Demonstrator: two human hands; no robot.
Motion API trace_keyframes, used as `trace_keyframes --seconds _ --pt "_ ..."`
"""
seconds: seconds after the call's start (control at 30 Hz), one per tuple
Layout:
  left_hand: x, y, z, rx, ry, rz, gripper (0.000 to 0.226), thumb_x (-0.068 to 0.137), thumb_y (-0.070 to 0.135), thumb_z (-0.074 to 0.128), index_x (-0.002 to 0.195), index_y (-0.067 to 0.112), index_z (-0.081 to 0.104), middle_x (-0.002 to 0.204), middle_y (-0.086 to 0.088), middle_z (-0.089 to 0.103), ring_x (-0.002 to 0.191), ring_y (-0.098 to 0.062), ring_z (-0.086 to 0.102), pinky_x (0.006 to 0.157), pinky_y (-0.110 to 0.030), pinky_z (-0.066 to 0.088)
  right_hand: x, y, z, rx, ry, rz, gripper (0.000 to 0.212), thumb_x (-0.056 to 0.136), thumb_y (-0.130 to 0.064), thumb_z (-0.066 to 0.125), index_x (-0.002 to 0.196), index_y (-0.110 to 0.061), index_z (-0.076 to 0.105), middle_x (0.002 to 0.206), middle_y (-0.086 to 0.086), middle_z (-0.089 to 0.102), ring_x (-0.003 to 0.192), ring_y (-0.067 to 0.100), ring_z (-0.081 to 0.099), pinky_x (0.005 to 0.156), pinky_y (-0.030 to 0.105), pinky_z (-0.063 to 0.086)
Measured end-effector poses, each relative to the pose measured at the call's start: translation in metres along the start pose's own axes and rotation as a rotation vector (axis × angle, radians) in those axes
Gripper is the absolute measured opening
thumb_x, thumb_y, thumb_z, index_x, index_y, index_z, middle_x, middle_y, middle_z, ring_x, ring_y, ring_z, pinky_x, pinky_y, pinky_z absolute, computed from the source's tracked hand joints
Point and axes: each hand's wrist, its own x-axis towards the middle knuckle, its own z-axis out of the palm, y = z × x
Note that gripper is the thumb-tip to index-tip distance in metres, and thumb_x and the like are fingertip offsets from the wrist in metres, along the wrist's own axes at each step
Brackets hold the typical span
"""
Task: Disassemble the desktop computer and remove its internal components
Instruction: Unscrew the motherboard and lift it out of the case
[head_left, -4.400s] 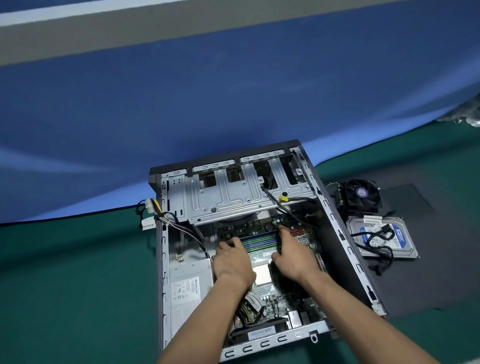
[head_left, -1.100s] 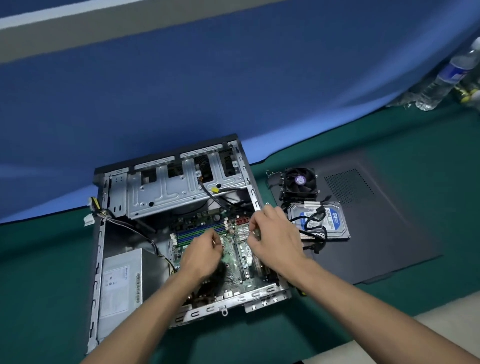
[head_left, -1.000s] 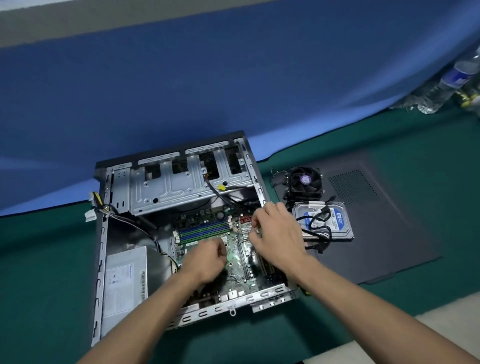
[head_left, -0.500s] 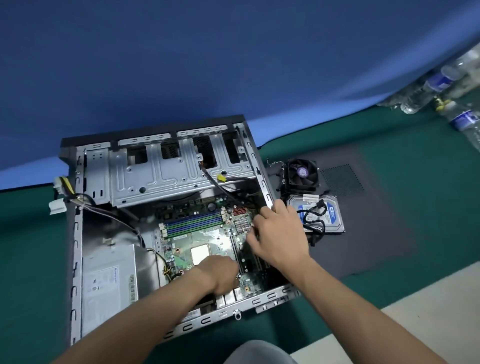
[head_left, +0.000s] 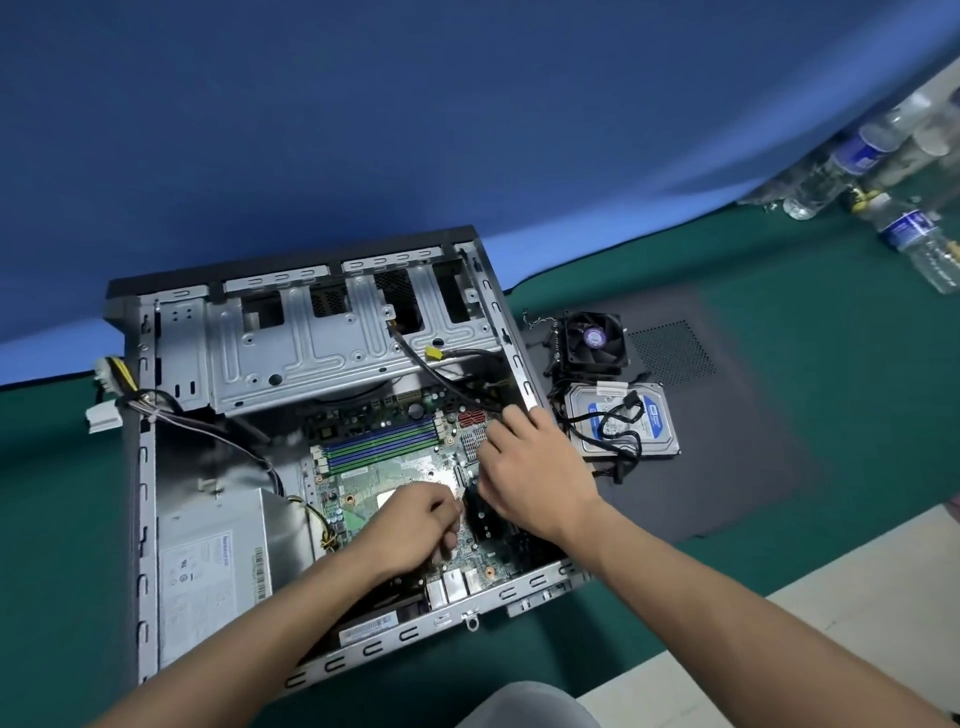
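Both hands shifted toward mobo's (head_left: 400, 467) near-right area inside case (head_left: 145, 467). Left hand (head_left: 415, 525) curled, seemingly pinching something small; right hand (head_left: 530, 467) fingers bent down at board edge, likely freeing it; hold unclear.

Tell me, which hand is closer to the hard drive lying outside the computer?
The right hand. It is over the motherboard's right side by the case wall, just left of the hard drive. The left hand is farther left, over the middle of the board.
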Motion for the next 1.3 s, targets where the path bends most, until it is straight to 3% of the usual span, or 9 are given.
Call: trace_keyframes --seconds 0.2,0.37,0.43,0.53,0.63,0.83,1.03,1.17,1.3 --pt "-0.012 0.013 -0.029 0.212 -0.051 0.014 0.03 0.091 0.013 0.056 0.063 0.017 0.063 0.052 0.005 0.056 0.041 -0.007 0.041 0.046 -0.021 0.034 0.014 -0.023 0.007 0.557 -0.304 -0.001 0.038 0.09 -0.022 0.049 0.128 -0.022 0.045 0.124 0.001 0.055 0.108 0.025 0.056 0.084 0.035 0.044" --pt "-0.019 0.012 -0.05 0.058 -0.197 -0.164 0.02 0.089 0.001 0.057 0.072 0.003 0.067 0.061 -0.004 0.064 0.045 -0.009 0.056 0.05 -0.024 0.049 0.016 -0.045 0.021 1.073 -0.499 0.223 0.024 0.087 -0.019 0.056 0.107 -0.03 0.064 0.069 -0.014 0.057 0.06 0.004 0.052 0.054 0.021 0.038" --pt "-0.02 0.01 -0.053 0.018 -0.222 -0.183 0.018 0.089 0.0 0.056 0.076 0.0 0.067 0.066 -0.008 0.066 0.049 -0.012 0.057 0.05 -0.024 0.051 0.016 -0.049 0.025 1.195 -0.511 0.284 0.007 0.088 -0.022 0.061 0.09 -0.027 0.066 0.069 -0.013 0.058 0.059 0.005 0.052 0.055 0.023 0.043" --pt "-0.019 0.007 -0.054 0.095 -0.103 -0.189 0.017 0.091 0.005 0.053 0.081 0.002 0.066 0.077 -0.01 0.068 0.06 -0.017 0.06 0.057 -0.028 0.051 0.013 -0.045 0.031 1.203 -0.495 0.415 0.023 0.09 -0.035 0.062 0.069 -0.025 0.06 0.067 -0.01 0.063 0.06 0.005 0.058 0.06 0.024 0.047" --pt "-0.02 0.0 -0.054 0.499 -0.002 -0.121 0.015 0.088 0.012 0.056 0.077 0.01 0.065 0.078 -0.001 0.067 0.075 -0.014 0.065 0.071 -0.029 0.053 0.01 -0.038 0.034 1.085 -0.487 0.518 0.041 0.093 -0.043 0.053 0.059 -0.02 0.051 0.051 -0.008 0.053 0.042 0.002 0.047 0.049 0.021 0.036" --pt "-0.03 -0.013 -0.038 0.963 -0.186 -0.259 0.012 0.091 0.013 0.05 0.083 0.01 0.059 0.075 0.0 0.057 0.078 -0.019 0.062 0.073 -0.031 0.053 0.013 -0.047 0.037 0.956 -0.691 0.445 0.03 0.094 -0.038 0.053 0.089 -0.011 0.065 0.087 0.004 0.068 0.076 0.015 0.064 0.067 0.026 0.046" --pt "-0.017 -0.019 -0.012 1.082 -0.188 -0.457 0.019 0.095 0.024 0.042 0.084 0.013 0.053 0.069 0.005 0.045 0.078 -0.016 0.053 0.073 -0.028 0.046 0.012 -0.047 0.042 1.035 -0.819 0.448 0.021 0.091 -0.028 0.06 0.096 -0.008 0.063 0.097 0.004 0.067 0.089 0.015 0.063 0.086 0.032 0.049" --pt "-0.007 -0.027 -0.014 0.981 -0.211 -0.589 0.024 0.087 0.023 0.044 0.104 0.014 0.058 0.104 0.001 0.058 0.098 -0.016 0.057 0.083 -0.029 0.047 0.013 -0.048 0.041 1.041 -0.817 0.473 0.023 0.089 -0.029 0.062 0.096 -0.008 0.066 0.095 0.004 0.069 0.089 0.016 0.065 0.088 0.035 0.05" --pt "-0.004 -0.032 -0.016 0.865 -0.246 -0.677 0.046 0.09 0.012 0.041 0.135 0.008 0.046 0.144 -0.01 0.041 0.124 -0.025 0.048 0.1 -0.035 0.042 0.011 -0.048 0.039 1.034 -0.817 0.482 0.024 0.09 -0.029 0.061 0.097 -0.007 0.066 0.096 0.005 0.069 0.09 0.017 0.065 0.087 0.034 0.05"
